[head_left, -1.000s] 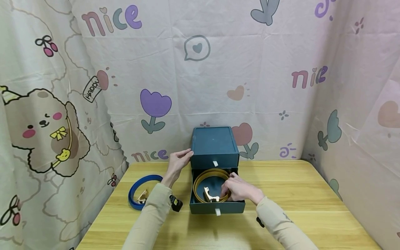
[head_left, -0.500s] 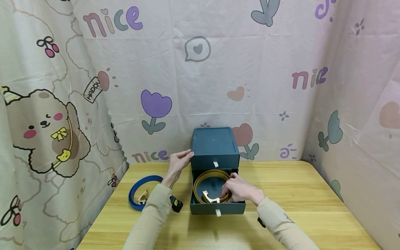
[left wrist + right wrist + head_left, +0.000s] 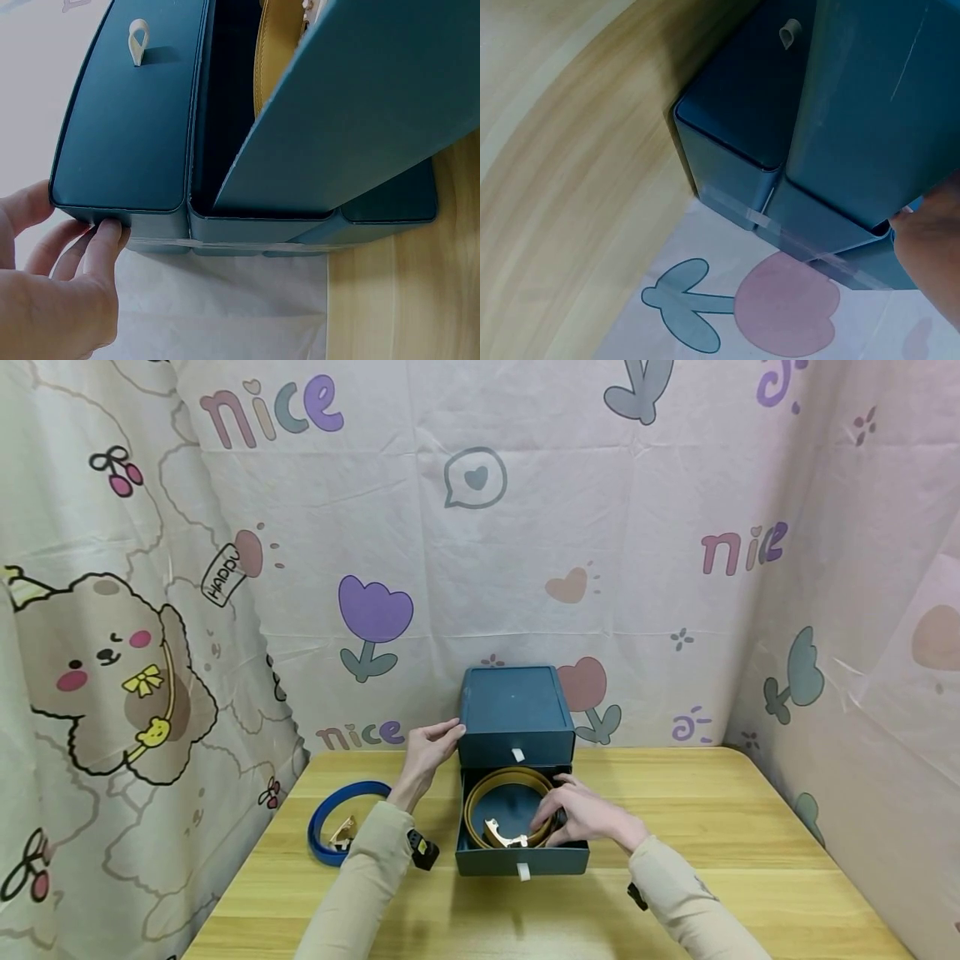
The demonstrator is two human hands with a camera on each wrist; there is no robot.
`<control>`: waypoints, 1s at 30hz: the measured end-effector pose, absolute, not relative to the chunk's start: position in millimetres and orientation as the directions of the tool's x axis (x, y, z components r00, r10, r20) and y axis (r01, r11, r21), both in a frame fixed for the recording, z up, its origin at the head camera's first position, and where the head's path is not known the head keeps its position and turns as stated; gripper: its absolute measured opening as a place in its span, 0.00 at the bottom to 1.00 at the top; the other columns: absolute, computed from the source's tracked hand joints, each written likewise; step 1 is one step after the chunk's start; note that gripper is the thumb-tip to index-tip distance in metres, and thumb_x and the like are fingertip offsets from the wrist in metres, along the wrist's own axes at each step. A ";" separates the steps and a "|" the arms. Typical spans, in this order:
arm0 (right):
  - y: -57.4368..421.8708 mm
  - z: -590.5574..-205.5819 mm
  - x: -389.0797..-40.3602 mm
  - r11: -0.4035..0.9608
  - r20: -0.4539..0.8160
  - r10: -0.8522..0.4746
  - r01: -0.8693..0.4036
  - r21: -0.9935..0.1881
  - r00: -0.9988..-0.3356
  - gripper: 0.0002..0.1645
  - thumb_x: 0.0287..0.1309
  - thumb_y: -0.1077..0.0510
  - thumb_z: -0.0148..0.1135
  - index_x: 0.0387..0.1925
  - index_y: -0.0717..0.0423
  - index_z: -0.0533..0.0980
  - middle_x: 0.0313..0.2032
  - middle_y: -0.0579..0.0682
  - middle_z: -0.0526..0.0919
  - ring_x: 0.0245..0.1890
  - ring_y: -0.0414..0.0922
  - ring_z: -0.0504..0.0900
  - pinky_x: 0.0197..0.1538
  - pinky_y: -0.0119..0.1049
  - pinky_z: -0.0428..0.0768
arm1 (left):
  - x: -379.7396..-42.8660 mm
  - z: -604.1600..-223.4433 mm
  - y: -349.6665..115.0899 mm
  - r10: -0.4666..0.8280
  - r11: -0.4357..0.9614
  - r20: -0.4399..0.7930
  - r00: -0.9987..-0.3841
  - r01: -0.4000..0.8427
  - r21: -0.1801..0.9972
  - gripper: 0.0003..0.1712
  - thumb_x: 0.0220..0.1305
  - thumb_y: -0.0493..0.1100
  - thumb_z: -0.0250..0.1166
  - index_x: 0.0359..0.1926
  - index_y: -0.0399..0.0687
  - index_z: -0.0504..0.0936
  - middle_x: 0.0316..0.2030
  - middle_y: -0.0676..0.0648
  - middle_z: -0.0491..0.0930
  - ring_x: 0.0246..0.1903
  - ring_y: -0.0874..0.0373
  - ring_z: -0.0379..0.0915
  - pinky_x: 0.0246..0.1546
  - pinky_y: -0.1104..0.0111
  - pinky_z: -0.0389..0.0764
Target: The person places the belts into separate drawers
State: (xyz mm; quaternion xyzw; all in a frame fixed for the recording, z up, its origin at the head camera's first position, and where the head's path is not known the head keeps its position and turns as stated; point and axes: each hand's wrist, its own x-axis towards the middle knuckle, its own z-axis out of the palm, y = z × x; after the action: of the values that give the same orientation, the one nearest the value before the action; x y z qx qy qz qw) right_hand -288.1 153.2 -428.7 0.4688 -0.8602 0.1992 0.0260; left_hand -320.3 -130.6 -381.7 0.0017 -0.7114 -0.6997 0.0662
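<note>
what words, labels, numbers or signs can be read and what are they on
"nice" on the curtain, upper left
"nice" on the curtain, right
"nice" on the curtain, low, left of the box
"HAPPY" on the curtain, left, last letter distorted
None readable on the box, yellow belt or blue belt
Left wrist device: mark too small

Yellow belt (image 3: 469, 814) smooth, leather-like; buckle (image 3: 516, 842) glossy metal; box (image 3: 516, 702) smooth, low-sheen; tabletop (image 3: 735, 827) wood-grained; backdrop (image 3: 525, 543) creased cloth.

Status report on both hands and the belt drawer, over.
Left hand touching box, upper left side.
Right hand in open drawer, at right of coiled yellow belt, grip unclear.
Blue belt aside on table; nothing seen blocking drawer's front.
</note>
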 end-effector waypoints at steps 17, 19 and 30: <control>153.2 -434.8 -272.9 0.511 0.403 -0.634 -0.749 -0.422 -0.660 0.20 0.59 0.48 0.72 0.46 0.57 0.86 0.38 0.44 0.91 0.43 0.43 0.85 0.61 0.55 0.76 | -319.9 -381.7 -131.3 -0.096 0.014 0.085 -0.992 0.085 0.996 0.21 0.67 0.39 0.67 0.59 0.35 0.82 0.58 0.35 0.82 0.46 0.65 0.82 0.57 0.63 0.81; 152.3 -434.7 -269.2 0.506 0.431 -0.609 -0.744 -0.437 -0.666 0.18 0.60 0.49 0.71 0.45 0.58 0.86 0.37 0.46 0.90 0.41 0.44 0.85 0.55 0.50 0.80 | -319.9 -381.1 -131.0 -0.094 0.015 0.085 -0.992 0.084 0.996 0.21 0.67 0.39 0.67 0.59 0.35 0.82 0.58 0.35 0.82 0.46 0.64 0.82 0.58 0.62 0.81; 145.2 -435.3 -251.7 0.525 0.571 -0.452 -0.722 -0.450 -0.685 0.08 0.59 0.55 0.71 0.38 0.54 0.85 0.31 0.41 0.84 0.33 0.43 0.82 0.40 0.41 0.83 | -320.5 -381.4 -130.4 -0.091 0.032 0.087 -0.992 0.084 0.996 0.21 0.67 0.39 0.67 0.59 0.37 0.82 0.58 0.36 0.82 0.45 0.66 0.81 0.58 0.62 0.81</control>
State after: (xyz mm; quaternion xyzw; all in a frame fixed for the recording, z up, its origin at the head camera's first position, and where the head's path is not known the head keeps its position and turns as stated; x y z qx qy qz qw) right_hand -251.7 145.2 -435.3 0.3450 -0.8510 0.3438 0.1963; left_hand -320.5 -130.4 -381.4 0.0024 -0.7155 -0.6958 0.0631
